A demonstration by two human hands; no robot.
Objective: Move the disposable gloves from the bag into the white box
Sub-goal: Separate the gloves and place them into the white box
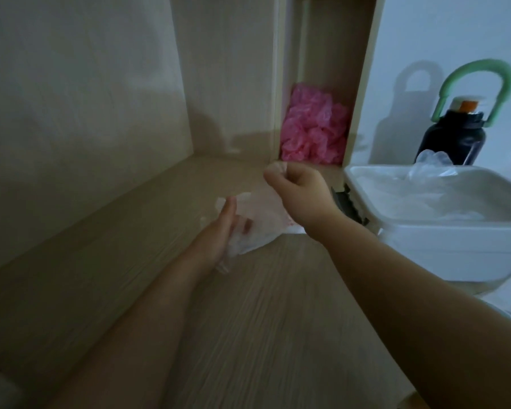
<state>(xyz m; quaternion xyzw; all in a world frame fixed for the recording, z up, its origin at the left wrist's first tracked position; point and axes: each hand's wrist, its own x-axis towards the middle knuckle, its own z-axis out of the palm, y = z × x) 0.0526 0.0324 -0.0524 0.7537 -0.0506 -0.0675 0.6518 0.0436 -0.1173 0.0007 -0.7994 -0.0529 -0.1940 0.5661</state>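
step: drawing gloves out of bag [257,228], centre frame | left hand [219,234] grips bag | right hand [292,184] curled tight just above (on a glove? cannot tell) | do: pin bag down, pull slowly, carry right to white box [455,246] | gloves [425,175] already inside

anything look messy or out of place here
Mildly: a clear glove sticks up past the white box far rim instead of lying inside, and a crumpled pink plastic wad is stuffed in the narrow shelf slot. Nothing spilled or damaged shows.
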